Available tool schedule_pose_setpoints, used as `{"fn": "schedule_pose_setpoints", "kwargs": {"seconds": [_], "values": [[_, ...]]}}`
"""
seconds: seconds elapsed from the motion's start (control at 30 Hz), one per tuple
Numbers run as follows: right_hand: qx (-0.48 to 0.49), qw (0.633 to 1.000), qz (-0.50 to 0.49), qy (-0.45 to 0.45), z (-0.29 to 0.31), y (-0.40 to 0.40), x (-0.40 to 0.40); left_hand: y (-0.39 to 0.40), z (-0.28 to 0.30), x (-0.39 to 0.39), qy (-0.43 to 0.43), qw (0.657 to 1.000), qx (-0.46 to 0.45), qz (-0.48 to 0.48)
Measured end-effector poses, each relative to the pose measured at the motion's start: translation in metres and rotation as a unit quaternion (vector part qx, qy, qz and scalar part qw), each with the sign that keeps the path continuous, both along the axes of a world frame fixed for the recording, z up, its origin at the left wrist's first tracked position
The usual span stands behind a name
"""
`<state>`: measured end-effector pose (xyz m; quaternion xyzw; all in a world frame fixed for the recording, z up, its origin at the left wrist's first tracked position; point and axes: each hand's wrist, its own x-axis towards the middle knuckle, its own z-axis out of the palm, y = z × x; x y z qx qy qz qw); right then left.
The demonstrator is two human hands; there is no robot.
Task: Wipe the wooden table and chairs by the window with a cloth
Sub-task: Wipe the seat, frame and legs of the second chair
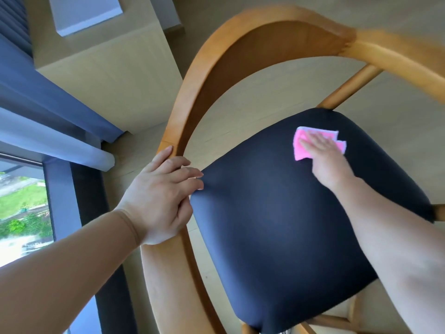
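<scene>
A wooden chair with a curved backrest and armrest (216,59) fills the view, and its black padded seat (277,225) sits in the middle. My right hand (325,155) lies flat with straight fingers on a pink cloth (303,150), pressing it onto the far right part of the seat. My left hand (163,196) grips the curved wooden armrest at the seat's left edge, fingers curled over the rail. The table is out of view.
A window (21,208) with dark frame and grey-blue curtains (48,97) stands at the left. Light wooden floor (252,112) lies beneath the chair. A pale box-like cabinet (101,75) stands at the upper left.
</scene>
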<state>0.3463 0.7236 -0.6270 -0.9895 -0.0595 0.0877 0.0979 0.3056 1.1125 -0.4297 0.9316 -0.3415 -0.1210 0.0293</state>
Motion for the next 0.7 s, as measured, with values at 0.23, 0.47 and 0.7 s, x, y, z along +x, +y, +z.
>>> {"fn": "schedule_pose_setpoints", "kwargs": {"seconds": [0.23,0.47,0.7], "values": [[-0.053,0.978,-0.197,0.052,0.004,-0.037,0.024,0.001,-0.001,0.0,0.008,1.0,-0.001,0.001],[-0.003,0.963,-0.265,0.052,0.0,-0.034,0.018,-0.001,0.001,0.0,0.014,1.0,0.0,0.006],[0.011,0.989,-0.147,0.017,-0.001,0.048,-0.023,0.0,0.002,-0.001,0.012,1.0,0.005,0.008]]}}
